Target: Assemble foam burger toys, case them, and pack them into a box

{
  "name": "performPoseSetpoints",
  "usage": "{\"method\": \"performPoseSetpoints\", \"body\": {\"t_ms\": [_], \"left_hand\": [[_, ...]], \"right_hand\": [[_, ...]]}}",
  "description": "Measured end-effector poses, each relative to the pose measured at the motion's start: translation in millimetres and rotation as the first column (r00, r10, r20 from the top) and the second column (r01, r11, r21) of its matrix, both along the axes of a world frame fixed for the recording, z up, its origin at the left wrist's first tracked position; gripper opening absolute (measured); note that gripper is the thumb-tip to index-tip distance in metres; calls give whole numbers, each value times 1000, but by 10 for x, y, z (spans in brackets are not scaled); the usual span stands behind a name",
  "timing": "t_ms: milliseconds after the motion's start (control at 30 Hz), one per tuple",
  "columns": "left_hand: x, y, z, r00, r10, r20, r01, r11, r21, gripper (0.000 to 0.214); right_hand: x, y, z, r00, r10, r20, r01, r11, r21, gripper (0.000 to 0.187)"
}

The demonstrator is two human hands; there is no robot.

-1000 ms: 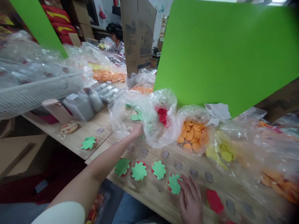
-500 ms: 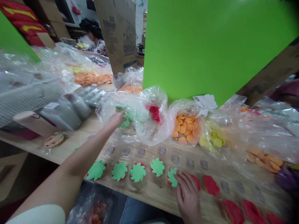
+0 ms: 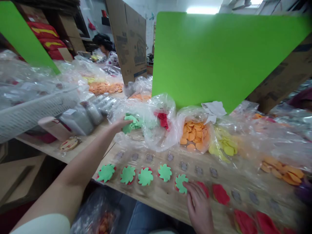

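Note:
My left hand [image 3: 120, 123] reaches into a clear plastic bag [image 3: 146, 122] and pinches green felt leaf cutouts [image 3: 130, 122]. My right hand [image 3: 198, 204] lies flat on the wooden table [image 3: 161, 198], its fingertips touching a green leaf cutout [image 3: 180, 183] and covering a red felt piece. A row of green leaves on red pieces [image 3: 128, 174] lies along the near edge. Red felt pieces [image 3: 220, 194] continue to the right.
Bags of red [image 3: 162, 119], orange [image 3: 193, 134] and yellow [image 3: 225, 148] cutouts stand behind the row. A green divider board [image 3: 214, 58] rises behind them. A white basket [image 3: 31, 109] and plastic-wrapped packs lie left. Another person sits far back by a cardboard box [image 3: 130, 35].
My left hand has drawn a little back in the bag, now holding green cutouts. My right hand stays by the same green leaf. The camera view has shifted.

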State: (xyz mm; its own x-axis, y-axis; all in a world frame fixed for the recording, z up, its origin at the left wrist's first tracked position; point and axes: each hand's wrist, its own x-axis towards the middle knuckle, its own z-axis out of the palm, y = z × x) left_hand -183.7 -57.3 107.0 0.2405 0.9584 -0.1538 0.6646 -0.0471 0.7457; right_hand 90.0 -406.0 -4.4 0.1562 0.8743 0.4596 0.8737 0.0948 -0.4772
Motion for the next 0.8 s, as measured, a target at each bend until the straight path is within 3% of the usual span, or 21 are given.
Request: {"method": "performPoseSetpoints", "body": {"t_ms": [67, 133, 167, 233, 300, 367, 433, 533, 600, 667, 800], "left_hand": [[49, -409, 30, 992, -61, 113, 70, 995, -77, 40], [219, -913, -8, 969, -140, 204, 174, 972, -157, 44], [346, -1171, -41, 947, -183, 264, 240, 949, -203, 47], [659, -1635, -118, 851, -219, 476, 406, 851, -333, 52], [994, -1988, -207, 811, -230, 538, 467, 807, -360, 56], [1285, -2229, -311, 813, -284, 508, 497, 792, -354, 58], [1497, -2399, -426, 809, -334, 484, 546, 733, -406, 59], [1679, -2608, -580, 796, -319, 514, 590, 599, -541, 60], [1751, -2731, -641, 816, -257, 518, 559, 580, -592, 60], [1811, -2825, -665, 844, -206, 495, 505, 616, -605, 59], [1917, -2914, -667, 834, -297, 466, 533, 656, -534, 56]], "right_hand": [[-117, 122, 141, 977, -19, -212, 14, 1000, -27, 26], [-248, 277, 320, 890, -55, -453, 25, 997, -74, 27], [-294, 355, 404, 822, -72, -564, 15, 994, -105, 32], [-312, 471, 514, 688, -52, -724, -68, 988, -136, 37], [-227, 476, 518, 624, -76, -778, -70, 986, -152, 32], [-82, 341, 444, 614, -155, -774, 38, 985, -167, 26], [70, 113, 346, 559, -228, -797, 139, 974, -181, 23], [260, -220, 222, 342, -228, -912, 85, 974, -212, 26], [354, -357, 168, 240, -228, -944, 33, 973, -227, 30], [419, -419, 137, 254, -246, -935, 29, 968, -247, 30], [449, -418, 137, 438, -275, -856, 69, 960, -272, 28]]}}
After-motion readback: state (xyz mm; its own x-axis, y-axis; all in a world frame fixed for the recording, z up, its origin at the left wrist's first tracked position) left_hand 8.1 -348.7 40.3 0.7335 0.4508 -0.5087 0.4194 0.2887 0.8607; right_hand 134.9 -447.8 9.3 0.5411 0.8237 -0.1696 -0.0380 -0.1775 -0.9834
